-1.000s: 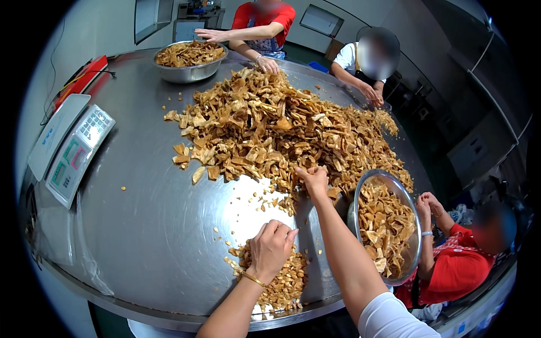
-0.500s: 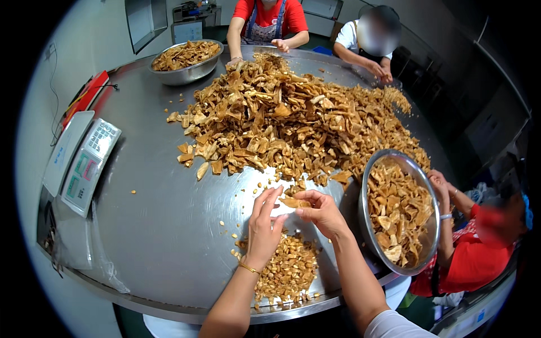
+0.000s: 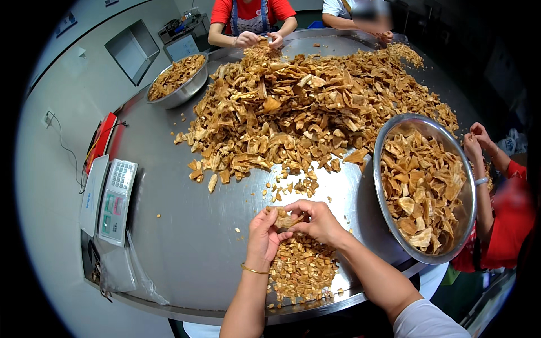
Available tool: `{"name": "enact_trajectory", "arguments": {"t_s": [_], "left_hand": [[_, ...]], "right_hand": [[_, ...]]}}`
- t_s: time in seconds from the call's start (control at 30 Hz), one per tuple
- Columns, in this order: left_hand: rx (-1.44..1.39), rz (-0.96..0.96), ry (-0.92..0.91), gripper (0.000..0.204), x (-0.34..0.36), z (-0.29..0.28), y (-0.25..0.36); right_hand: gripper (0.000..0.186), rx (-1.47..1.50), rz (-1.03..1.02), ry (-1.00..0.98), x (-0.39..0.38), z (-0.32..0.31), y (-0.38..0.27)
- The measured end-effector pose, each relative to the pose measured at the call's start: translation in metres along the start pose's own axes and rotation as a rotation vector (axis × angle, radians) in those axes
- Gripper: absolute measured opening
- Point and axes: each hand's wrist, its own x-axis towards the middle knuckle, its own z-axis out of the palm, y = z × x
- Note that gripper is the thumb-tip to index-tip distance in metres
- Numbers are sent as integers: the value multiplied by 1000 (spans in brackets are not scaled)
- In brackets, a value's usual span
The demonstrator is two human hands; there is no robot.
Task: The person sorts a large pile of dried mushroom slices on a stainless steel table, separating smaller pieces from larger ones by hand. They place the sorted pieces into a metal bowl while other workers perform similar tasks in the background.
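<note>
Gripping one curled, tan-brown dried piece (image 3: 286, 218) between them, the person's two bare hands meet over the near part of a broad, grey metal table (image 3: 186, 242). The left hand (image 3: 264, 234), with a thin gold-coloured bangle (image 3: 255, 269) at its wrist, bends its thumb and fingers round the piece's 9 o'clock end — nearly closed, with only the piece between them. The right hand (image 3: 320, 221), reaching in from 4 o'clock out of a white sleeve (image 3: 431, 322), pinches the 3 o'clock end with thumb and fingertips, the remaining fingers partly hidden.

Reckoned from that piece, a low pile of small, golden-yellow kernels (image 3: 304, 273) lies just below at 6 o'clock, while a large, ragged heap of brown dried pieces (image 3: 315, 107) spreads across 12 to 1 o'clock. Near the right hand, toward 3 o'clock, stands a wide, shiny steel bowl (image 3: 466, 215) full of similar pieces; a second round steel bowl (image 3: 189, 93), also filled, sits well apart at 11 o'clock. At 9 o'clock rests a white tabletop scale with a keypad (image 3: 115, 197) — a clear plastic bag (image 3: 121, 270) lies at 8. A co-worker in a red shirt (image 3: 262, 11) works at 12 o'clock
</note>
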Motion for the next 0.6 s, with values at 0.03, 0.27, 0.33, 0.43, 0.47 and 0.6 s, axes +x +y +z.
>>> {"name": "enact_trajectory", "arguments": {"t_s": [0.03, 0.27, 0.33, 0.43, 0.47, 0.6], "left_hand": [[-54, -20, -12, 19, 1, -3, -2], [78, 185, 150, 15, 2, -2, 1], [227, 255, 232, 14, 2, 4, 0], [318, 252, 214, 13, 2, 10, -4], [262, 223, 182, 13, 1, 12, -5], [110, 150, 119, 13, -1, 13, -5]], "right_hand": [[30, -4, -24, 8, 0, 1, 1], [21, 475, 243, 126, 7, -13, 12], [19, 453, 227, 214, 7, -12, 5], [22, -2, 45, 229, 4, 1, 7], [23, -17, -14, 268, 5, 6, 18], [20, -123, -75, 233, 4, 5, 8]]}}
